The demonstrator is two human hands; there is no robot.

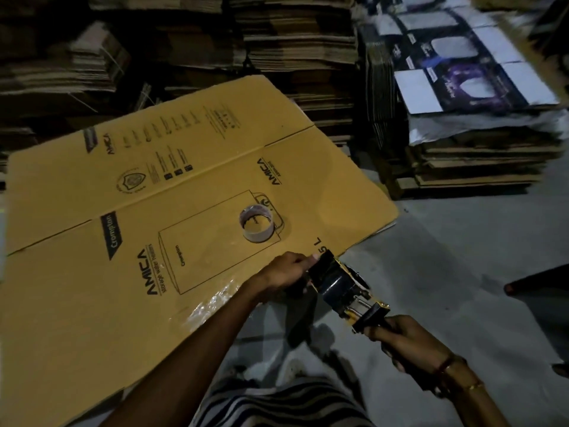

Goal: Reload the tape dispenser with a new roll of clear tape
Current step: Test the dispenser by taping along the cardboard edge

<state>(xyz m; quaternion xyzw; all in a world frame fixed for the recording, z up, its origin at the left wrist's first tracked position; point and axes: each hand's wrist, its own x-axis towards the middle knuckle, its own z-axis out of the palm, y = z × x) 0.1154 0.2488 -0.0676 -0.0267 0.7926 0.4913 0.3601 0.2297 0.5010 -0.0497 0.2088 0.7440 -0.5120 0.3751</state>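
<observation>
Right hand (409, 340) grips the tape dispenser (345, 288) handle; left hand (288, 271) pinches its front end, low over the floor. New clear tape roll (257, 223) sits apart on the flattened Amica carton (92, 288). Dim light, so fingers could probably catch the cutter blade.

Dim storage room, light low and warm. Grey concrete floor (446, 266), dusty. Large flattened yellow carton (129, 229) lying on floor, black print reading AMICA and Crompton. Behind it, tall stacks of flattened brown cardboard (295, 41) across whole back. Right: stack of printed white-and-purple carton sheets (468, 75) on top of more brown board, near carton's far corner.
</observation>
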